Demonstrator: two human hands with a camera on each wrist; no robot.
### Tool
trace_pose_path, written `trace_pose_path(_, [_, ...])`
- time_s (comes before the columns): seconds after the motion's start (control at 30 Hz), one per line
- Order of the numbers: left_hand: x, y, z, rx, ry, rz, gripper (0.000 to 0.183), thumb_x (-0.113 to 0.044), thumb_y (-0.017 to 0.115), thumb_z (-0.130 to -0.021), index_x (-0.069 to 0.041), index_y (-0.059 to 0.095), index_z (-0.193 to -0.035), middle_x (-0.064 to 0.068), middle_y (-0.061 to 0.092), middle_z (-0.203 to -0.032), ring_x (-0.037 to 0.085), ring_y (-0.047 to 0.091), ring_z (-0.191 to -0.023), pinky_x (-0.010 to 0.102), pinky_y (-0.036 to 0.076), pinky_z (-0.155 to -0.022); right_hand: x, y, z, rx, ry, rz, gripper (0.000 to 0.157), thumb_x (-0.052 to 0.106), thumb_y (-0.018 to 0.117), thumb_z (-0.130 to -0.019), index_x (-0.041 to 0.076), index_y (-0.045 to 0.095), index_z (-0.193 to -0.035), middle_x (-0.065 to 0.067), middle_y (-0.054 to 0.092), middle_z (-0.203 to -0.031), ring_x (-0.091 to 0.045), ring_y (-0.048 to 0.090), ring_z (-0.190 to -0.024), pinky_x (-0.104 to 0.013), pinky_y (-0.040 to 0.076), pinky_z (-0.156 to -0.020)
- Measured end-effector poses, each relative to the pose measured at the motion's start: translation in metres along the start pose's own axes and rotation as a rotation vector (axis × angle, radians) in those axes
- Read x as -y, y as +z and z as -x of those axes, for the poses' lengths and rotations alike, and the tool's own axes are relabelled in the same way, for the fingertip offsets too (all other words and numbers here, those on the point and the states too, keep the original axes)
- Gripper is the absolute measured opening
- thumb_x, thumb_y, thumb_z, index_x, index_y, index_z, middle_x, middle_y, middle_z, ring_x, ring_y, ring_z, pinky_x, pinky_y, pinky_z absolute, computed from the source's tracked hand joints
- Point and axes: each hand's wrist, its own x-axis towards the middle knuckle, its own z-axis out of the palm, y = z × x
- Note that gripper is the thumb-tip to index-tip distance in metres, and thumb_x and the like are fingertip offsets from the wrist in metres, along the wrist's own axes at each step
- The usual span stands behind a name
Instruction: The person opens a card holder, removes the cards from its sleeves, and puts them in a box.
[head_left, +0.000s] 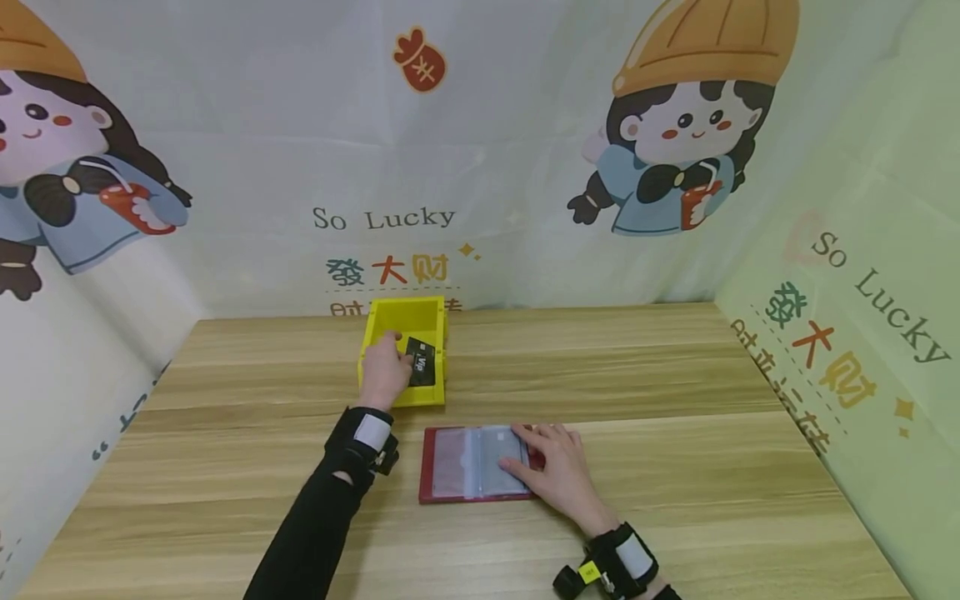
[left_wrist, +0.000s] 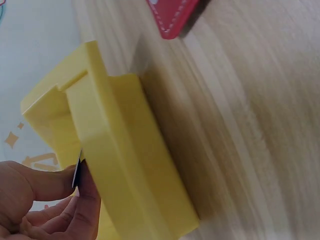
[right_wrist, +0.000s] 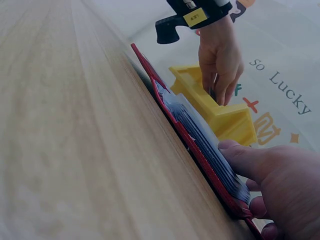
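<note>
A black card (head_left: 422, 364) marked "Vip" is in the yellow plastic bin (head_left: 405, 315). My left hand (head_left: 385, 371) reaches into this bin and pinches the card between thumb and fingers; the left wrist view shows its thin edge (left_wrist: 77, 172) in the grip. Nearer to me, a red card holder (head_left: 427, 467) lies spread on the table, its clear sleeves (head_left: 450, 462) facing up. At its right end, my right hand (head_left: 558, 471) holds it, thumb on the stacked sleeves (right_wrist: 200, 135) and other fingers around the edge.
The wooden table (head_left: 637, 375) meets a printed backdrop (head_left: 517, 167) behind the bin and on both sides. Each wrist wears a black strap with a camera, such as the left strap (head_left: 360, 442). The bin stands just behind the card holder, near the backdrop.
</note>
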Motion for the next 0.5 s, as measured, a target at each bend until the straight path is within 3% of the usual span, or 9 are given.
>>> trace_pose_path(0.23, [-0.001, 0.009, -0.005, 0.023, -0.029, -0.06, 0.037, -0.001, 0.065, -0.1, 0.007, 0.058, -0.136, 0.026, 0.071, -0.104, 0.032, 0.064, -0.087, 0.043, 0.052, -0.076, 0.001, 0.0, 0.0, 0.009, 0.014, -0.004, 0.051, 0.033, 0.085, -0.086, 0.004, 0.075, -0.127, 0.008, 0.046, -0.076, -0.009, 0.038, -0.079, -0.033, 0.025, -0.081])
trace_pose_path(0.5, [-0.001, 0.014, -0.002, 0.004, 0.053, -0.16, 0.019, 0.001, 0.068, -0.097, 0.008, 0.075, -0.114, 0.026, 0.076, -0.112, 0.041, 0.07, -0.1, 0.05, 0.057, -0.086, 0.001, 0.001, -0.001, 0.005, 0.019, -0.009, 0.051, 0.032, 0.085, -0.087, 0.004, 0.075, -0.127, 0.008, 0.047, -0.077, -0.009, 0.037, -0.078, -0.033, 0.024, -0.081])
